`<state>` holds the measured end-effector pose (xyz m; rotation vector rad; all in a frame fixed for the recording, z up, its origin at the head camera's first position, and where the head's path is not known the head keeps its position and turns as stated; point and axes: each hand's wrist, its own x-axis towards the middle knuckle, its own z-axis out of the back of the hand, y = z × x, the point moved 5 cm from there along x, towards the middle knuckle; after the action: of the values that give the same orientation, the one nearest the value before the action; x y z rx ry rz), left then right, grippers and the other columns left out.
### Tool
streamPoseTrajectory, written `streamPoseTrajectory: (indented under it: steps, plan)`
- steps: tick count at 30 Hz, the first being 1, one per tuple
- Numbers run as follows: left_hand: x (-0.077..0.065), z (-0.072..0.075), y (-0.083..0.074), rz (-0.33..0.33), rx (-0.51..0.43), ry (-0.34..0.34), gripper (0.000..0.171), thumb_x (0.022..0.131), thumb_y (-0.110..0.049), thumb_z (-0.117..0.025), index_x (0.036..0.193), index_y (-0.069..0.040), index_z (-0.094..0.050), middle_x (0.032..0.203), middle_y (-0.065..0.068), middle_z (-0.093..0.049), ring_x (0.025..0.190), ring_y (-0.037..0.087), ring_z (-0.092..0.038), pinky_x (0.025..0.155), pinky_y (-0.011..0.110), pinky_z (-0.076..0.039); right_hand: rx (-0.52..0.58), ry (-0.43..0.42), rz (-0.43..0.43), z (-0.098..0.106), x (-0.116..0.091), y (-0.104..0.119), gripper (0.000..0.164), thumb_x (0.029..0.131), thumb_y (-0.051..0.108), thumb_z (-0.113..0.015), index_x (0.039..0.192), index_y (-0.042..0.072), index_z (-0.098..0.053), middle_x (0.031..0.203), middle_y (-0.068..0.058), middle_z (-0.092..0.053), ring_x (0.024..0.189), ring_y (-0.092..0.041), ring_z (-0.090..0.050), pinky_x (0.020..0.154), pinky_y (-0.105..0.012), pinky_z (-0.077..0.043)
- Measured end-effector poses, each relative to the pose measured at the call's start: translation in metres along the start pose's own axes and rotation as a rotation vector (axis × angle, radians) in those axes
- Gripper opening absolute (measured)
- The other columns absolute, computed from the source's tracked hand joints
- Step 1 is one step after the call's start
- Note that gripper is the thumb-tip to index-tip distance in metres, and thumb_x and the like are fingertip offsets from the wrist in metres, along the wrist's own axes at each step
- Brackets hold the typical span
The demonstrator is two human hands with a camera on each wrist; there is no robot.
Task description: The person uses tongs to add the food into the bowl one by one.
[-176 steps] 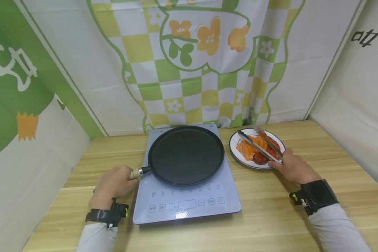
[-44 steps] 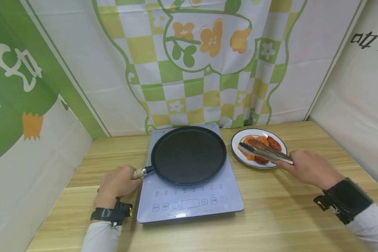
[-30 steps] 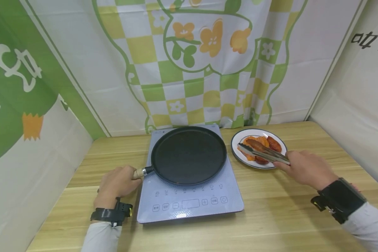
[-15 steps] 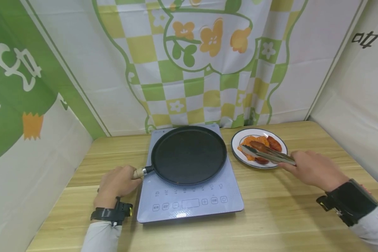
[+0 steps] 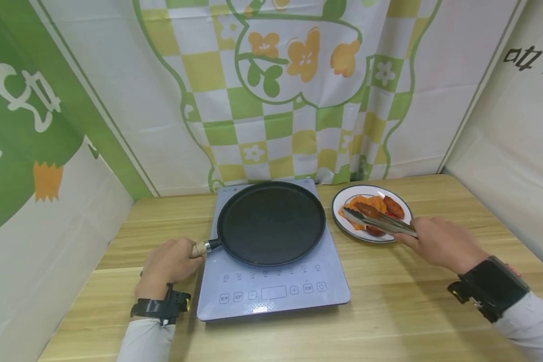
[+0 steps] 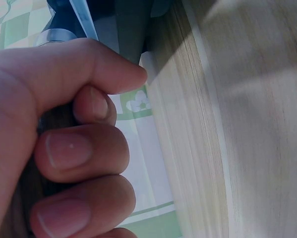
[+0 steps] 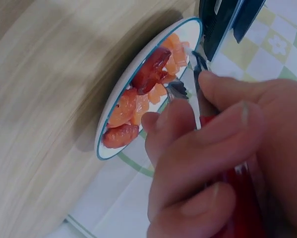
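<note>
My left hand (image 5: 167, 264) grips the wooden handle (image 5: 199, 249) of a flat black frying pan (image 5: 271, 223), fingers curled round it in the left wrist view. The pan sits bare on an induction cooker (image 5: 276, 309). With my right hand (image 5: 443, 244) I hold metal tongs (image 5: 391, 224), whose red grip (image 7: 242, 203) shows in the right wrist view. Their tips, a little apart, reach into food on a white, dark-rimmed plate (image 5: 341, 195). Orange slices (image 5: 378, 203) lie there with dark red sausage-like pieces (image 5: 393, 207). Cannot tell whether the tongs pinch a piece.
The plate stands right of the cooker on a wooden table (image 5: 380, 322). Behind the table hangs a checked green and yellow curtain (image 5: 289, 125). Printed cloth walls rise at the left and right sides.
Compared with several seconds ago, the tongs' arms are closer together and my right hand sits farther right. In the last second it shifted only slightly to and fro. My left hand keeps its grip.
</note>
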<state>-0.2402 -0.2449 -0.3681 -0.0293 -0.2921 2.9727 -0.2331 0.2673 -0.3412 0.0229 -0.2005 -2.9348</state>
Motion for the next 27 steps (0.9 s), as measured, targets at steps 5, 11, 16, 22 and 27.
streamPoseTrajectory:
  steps: [5,11,16,22,27]
  plan:
    - [-0.0004,0.0001,0.0001,0.004,0.005,0.004,0.031,0.084,-0.034,-0.063,0.065,-0.017,-0.046,0.059,-0.002,-0.044,0.055,0.016,-0.043,0.05,0.034,-0.032,0.024,0.027,0.004,-0.0012,0.0005,-0.0017,0.052,0.09,0.059,-0.051,0.093,0.007,-0.057,0.067,0.001,-0.045,0.056,-0.017,-0.044,0.046,-0.035,-0.033]
    - [-0.0005,0.0004,0.0002,0.013,0.009,0.01,0.031,0.085,-0.035,-0.063,0.066,-0.017,-0.046,0.059,-0.002,-0.044,0.055,0.016,-0.043,0.05,0.034,-0.032,0.016,0.048,0.022,0.0015,0.0021,-0.0016,0.051,0.09,0.06,-0.05,0.093,0.01,-0.057,0.067,0.002,-0.044,0.056,-0.016,-0.044,0.046,-0.035,-0.033]
    - [-0.001,0.0004,-0.0002,0.011,0.005,0.008,0.031,0.084,-0.034,-0.063,0.066,-0.017,-0.046,0.059,-0.002,-0.044,0.055,0.016,-0.043,0.05,0.034,-0.032,-0.002,0.047,0.026,0.0007,0.0036,-0.0005,0.055,0.09,0.063,-0.049,0.094,0.008,-0.058,0.068,0.002,-0.046,0.058,-0.017,-0.045,0.047,-0.036,-0.034]
    - [-0.0018,0.0019,-0.0008,0.009,0.0,0.007,0.03,0.084,-0.034,-0.063,0.066,-0.017,-0.046,0.059,-0.002,-0.044,0.055,0.016,-0.043,0.05,0.033,-0.032,-0.001,0.019,0.02,-0.0042,0.0063,0.0001,0.055,0.089,0.064,-0.049,0.092,0.01,-0.058,0.072,0.002,-0.05,0.06,-0.018,-0.048,0.047,-0.038,-0.035]
    - [-0.002,0.0014,-0.0009,0.009,0.0,0.006,0.03,0.084,-0.035,-0.063,0.066,-0.017,-0.046,0.059,-0.002,-0.044,0.055,0.016,-0.043,0.05,0.033,-0.032,0.025,0.03,0.011,-0.0045,0.0047,-0.0014,0.051,0.09,0.06,-0.051,0.089,0.009,-0.057,0.068,0.001,-0.047,0.057,-0.017,-0.046,0.046,-0.036,-0.034]
